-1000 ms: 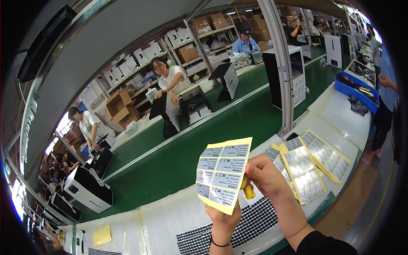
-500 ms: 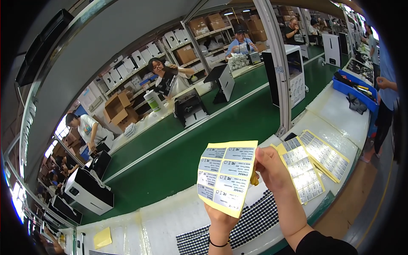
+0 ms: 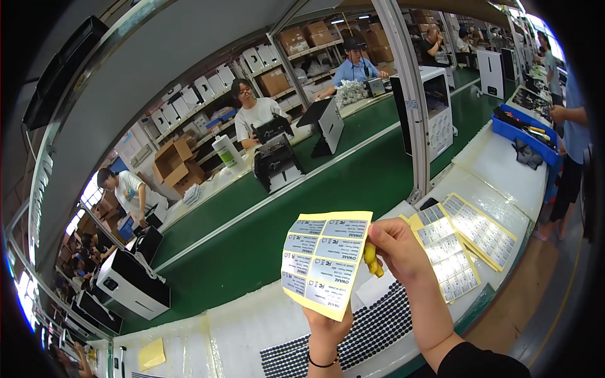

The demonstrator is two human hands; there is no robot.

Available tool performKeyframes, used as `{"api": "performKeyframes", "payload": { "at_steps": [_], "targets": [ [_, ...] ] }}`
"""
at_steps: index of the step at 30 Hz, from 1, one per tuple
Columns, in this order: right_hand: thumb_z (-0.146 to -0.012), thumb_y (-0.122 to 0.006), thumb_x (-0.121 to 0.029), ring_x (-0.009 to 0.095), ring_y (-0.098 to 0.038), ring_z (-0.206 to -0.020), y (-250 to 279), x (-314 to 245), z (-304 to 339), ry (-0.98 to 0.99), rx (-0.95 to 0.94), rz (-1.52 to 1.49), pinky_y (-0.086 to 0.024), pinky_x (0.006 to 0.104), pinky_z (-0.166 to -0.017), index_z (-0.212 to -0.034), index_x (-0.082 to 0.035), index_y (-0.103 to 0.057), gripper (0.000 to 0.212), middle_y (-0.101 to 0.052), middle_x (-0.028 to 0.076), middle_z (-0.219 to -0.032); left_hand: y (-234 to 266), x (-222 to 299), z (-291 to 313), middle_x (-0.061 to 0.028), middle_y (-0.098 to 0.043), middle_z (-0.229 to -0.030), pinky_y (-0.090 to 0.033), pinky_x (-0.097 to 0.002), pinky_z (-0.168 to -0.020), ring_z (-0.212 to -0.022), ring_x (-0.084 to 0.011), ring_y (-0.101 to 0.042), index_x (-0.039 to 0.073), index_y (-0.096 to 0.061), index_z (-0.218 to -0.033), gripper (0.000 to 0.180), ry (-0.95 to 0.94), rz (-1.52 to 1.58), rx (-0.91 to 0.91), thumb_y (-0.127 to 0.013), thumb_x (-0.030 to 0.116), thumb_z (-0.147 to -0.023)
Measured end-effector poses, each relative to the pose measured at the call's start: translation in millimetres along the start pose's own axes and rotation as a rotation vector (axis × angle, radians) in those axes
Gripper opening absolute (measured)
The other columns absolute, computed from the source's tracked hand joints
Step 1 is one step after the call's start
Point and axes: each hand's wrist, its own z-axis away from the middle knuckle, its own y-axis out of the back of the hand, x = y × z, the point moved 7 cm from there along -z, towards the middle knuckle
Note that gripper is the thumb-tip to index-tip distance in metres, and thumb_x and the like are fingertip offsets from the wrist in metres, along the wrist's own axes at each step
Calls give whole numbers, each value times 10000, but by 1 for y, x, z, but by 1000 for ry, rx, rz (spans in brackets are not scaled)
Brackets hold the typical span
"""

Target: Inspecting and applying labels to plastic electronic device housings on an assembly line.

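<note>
Yellow label sheet [image 3: 324, 261] raised; more label sheets [image 3: 463, 242] on bench.

The label sheet [image 3: 324, 263] hides most of the left hand [image 3: 328, 327].

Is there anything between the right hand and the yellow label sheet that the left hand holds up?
Nothing visible. The right hand already touches the right edge of the yellow label sheet, with yellow-tipped fingers at its border. The left hand grips the sheet's lower edge from below.
</note>
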Motion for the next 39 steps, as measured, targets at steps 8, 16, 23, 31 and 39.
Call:
{"api": "performKeyframes", "payload": {
  "at_steps": [8, 16, 23, 31, 39],
  "targets": [
    [-913, -602, -268, 38, -508, -498, -3, -4, 0, -64, -18, 86, -396, 180, -448, -707, -24, -660, 325, -595, 7, -594, 6, -19, 8, -121, -635, -1059, -443, -330, -859, -948, -227, -597, -1, -622, -1072, 265, 201, 88, 12, -651, -22, -810],
    [-896, -598, -233, 81, -555, -507, -5, 3, 0, -58, -20, 163, -403, 183, -446, -683, -6, -626, 312, -622, 54, -639, 10, -28, -2, -49, -642, -923, -431, -224, -746, -845, -90, -551, -36, -624, -1018, 182, 561, 499, 236, -598, 112, -916],
    [-859, -681, -211, 94, -598, -744, -14, -27, -4, 326, 141, 461, -480, 228, -732, -933, -22, -589, 223, -629, 18, -807, 16, -40, -4, -72, -643, -973, -462, -251, -776, -862, -115, -584, -42, -591, -1058, 232, 663, 666, 378, -569, 154, -936],
    [-878, -633, -78, 52, -583, -744, -13, -13, 0, 122, 137, 113, -469, 189, -691, -892, -17, -570, 89, -639, 25, -827, 10, -52, 6, -106, -647, -1049, -497, -286, -803, -914, -150, -621, -49, -570, -1124, 270, 777, 928, 224, -588, 118, -912],
    [-874, -650, -108, 51, -586, -778, -10, -10, 3, 113, 87, 9, -479, 190, -699, -927, -13, -574, 133, -632, 21, -879, 11, -34, 1, -74, -663, -1004, -446, -296, -849, -913, -146, -601, -7, -637, -991, 141, 687, 851, 206, -604, 92, -897]
  ]
}}
